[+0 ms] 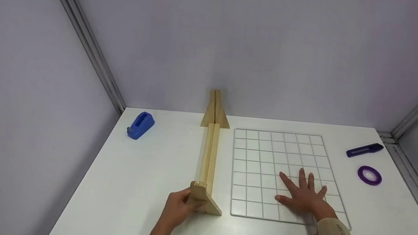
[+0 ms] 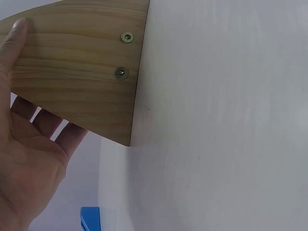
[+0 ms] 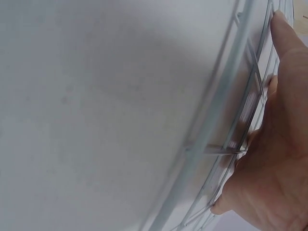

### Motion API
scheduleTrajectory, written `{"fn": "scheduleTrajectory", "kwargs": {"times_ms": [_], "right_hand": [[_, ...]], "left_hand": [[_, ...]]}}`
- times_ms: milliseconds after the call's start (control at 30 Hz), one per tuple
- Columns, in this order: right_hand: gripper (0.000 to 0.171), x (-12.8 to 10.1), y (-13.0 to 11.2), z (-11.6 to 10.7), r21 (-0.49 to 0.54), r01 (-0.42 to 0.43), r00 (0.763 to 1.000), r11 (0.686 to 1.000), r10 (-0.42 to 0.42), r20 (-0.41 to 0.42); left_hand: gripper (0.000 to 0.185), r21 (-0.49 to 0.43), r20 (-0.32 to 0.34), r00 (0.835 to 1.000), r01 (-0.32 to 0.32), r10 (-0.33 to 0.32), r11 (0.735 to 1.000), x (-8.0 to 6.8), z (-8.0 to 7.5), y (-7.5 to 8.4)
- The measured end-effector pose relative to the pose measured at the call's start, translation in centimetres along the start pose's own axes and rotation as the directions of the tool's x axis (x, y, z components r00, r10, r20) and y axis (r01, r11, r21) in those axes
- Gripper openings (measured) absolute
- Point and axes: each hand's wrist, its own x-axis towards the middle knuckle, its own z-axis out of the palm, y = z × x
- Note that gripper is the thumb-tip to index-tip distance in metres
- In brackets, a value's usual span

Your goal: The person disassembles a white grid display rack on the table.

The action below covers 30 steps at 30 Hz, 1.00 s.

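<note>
Wooden stand (image 1: 210, 159): light pine, two parallel slats on edge forming a long narrow slot, a triangular end piece at each end. It runs front to back near the middle of the table, far end close to the back wall. The near triangular end piece (image 2: 82, 72) shows two screws on its face and sits flat-bottomed on the table.

Wire grid panel (image 1: 266, 156): white, square-meshed, roughly square in outline. It lies flat on the table just right of the stand, parallel to it, not touching it.
</note>
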Motion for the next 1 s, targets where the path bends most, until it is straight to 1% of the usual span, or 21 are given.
{"fn": "scheduleTrajectory", "kwargs": {"times_ms": [200,433,633,700,800,867,933,1000], "right_hand": [[0.085,0.0,0.2,0.1,-0.003,0.001,1.0,1.0,-0.001,-0.012],[0.086,0.0,0.3,0.3,-0.008,-0.004,1.0,1.0,0.003,-0.027],[0.085,0.1,0.4,0.3,-0.004,-0.009,0.999,1.0,0.009,-0.032],[0.085,0.0,0.3,0.4,-0.001,-0.016,1.0,1.0,0.016,-0.023],[0.087,-0.3,0.3,0.7,0.012,-0.025,1.0,1.0,0.025,-0.005],[0.088,-0.6,0.3,0.8,0.037,-0.025,1.0,0.999,0.025,-0.007],[0.089,-0.9,0.4,0.5,0.056,-0.02,0.999,0.998,0.022,-0.033],[0.087,-1.3,0.4,-0.2,0.07,-0.008,0.997,0.998,0.014,-0.077]], "left_hand": [[0.039,0.0,-0.005,1.0,-0.015,0.015,1.0,0.0,0.0,0.0],[0.038,-0.007,0.002,1.0,-0.011,0.011,1.0,0.0,0.0,0.1],[0.037,-0.013,0.01,1.0,-0.014,0.015,1.0,0.4,-0.2,-0.1],[0.04,-0.014,0.014,1.0,-0.011,0.011,1.0,0.2,-0.2,-0.2],[0.059,0.015,0.034,0.998,-0.045,0.044,0.999,-0.5,-0.4,-0.5],[0.069,0.045,0.041,0.996,-0.086,0.084,0.995,-1.0,-0.8,-0.6],[0.071,0.083,0.033,0.987,-0.16,0.158,0.984,-1.2,-1.6,-0.6],[0.066,0.118,-0.001,0.976,-0.218,0.219,0.969,-1.1,-2.7,-0.4]]}}
